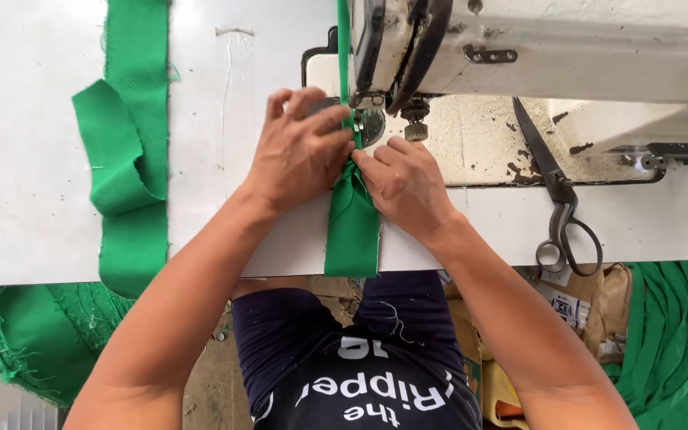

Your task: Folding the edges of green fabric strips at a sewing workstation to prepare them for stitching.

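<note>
A narrow green fabric strip runs from the table's near edge up under the presser foot of a white sewing machine. My left hand presses flat on the strip's left side just before the foot, fingers spread over it. My right hand pinches the strip's folded right edge with its fingertips. Both hands meet at the fold, close to the needle.
A long green fabric band lies looped on the white table at the left. Dark scissors rest on the machine bed at the right. More green fabric hangs below the table's right, with another heap at lower left.
</note>
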